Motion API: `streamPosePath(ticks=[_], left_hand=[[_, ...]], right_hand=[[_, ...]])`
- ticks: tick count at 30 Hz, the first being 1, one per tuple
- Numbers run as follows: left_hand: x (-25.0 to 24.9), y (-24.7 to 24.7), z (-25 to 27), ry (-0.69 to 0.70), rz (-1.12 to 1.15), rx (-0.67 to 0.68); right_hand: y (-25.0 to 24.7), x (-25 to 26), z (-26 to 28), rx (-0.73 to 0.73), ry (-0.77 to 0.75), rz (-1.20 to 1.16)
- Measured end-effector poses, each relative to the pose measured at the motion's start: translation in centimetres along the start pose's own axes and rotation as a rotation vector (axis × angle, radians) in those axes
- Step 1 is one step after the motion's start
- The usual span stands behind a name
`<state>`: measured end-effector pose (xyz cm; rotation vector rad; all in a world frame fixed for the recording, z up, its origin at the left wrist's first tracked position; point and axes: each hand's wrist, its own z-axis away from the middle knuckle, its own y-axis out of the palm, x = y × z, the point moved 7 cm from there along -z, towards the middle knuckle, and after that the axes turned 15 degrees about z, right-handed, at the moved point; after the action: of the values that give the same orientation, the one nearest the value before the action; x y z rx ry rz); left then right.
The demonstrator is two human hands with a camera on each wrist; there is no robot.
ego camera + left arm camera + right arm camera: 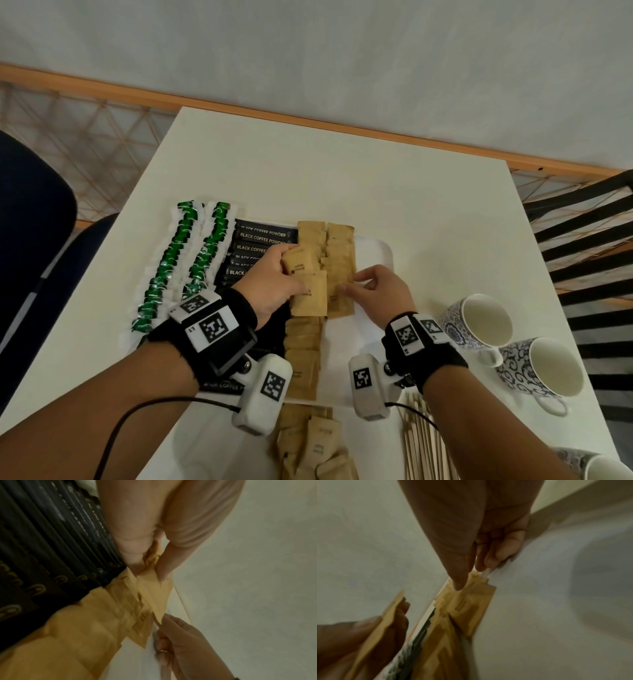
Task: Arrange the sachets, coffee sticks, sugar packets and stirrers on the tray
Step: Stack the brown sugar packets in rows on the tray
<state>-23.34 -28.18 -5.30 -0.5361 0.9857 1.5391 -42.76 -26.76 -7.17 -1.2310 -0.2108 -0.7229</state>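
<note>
A white tray (375, 251) on the table carries two rows of green tea sachets (178, 260), black coffee sticks (260, 240) and two columns of brown sugar packets (339, 246). My left hand (291, 270) grips a small fan of sugar packets (303, 265) over the left column; the left wrist view shows thumb and fingers pinching them (154, 595). My right hand (349, 286) pinches the edge of a sugar packet (471, 608) in the right column. Wooden stirrers (421, 445) and loose sugar packets (308, 445) lie on the table near me.
Two patterned mugs (479, 322) (541, 366) stand right of the tray, a third (596, 466) at the bottom corner. A black slatted chair (582, 240) is on the right, a dark blue seat (34, 222) on the left. The tray's right strip is bare.
</note>
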Motion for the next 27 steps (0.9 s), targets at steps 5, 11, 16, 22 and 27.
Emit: streamPosePath(ticks=[5,11,16,22,27], left_hand=[[-0.1,0.2,0.0,0.032,0.037,-0.023],[0.0,0.5,0.2,0.047,0.084,-0.033],[0.0,-0.3,0.1,0.008,0.164,-0.073],[0.0,-0.9,0.0,0.004,0.167,-0.076],[-0.1,-0.4,0.1,0.008,0.153,-0.033]], right_hand=[[-0.9,1.8,1.1,-0.007,-0.104,-0.278],[0.8,3.9,2.6,0.272,-0.163,-0.37],[0.7,3.4,2.4,0.251,-0.109,-0.502],[-0.3,3.3,2.4,0.141,-0.162,-0.594],[-0.2,3.6,2.8,0.182,-0.183,-0.586]])
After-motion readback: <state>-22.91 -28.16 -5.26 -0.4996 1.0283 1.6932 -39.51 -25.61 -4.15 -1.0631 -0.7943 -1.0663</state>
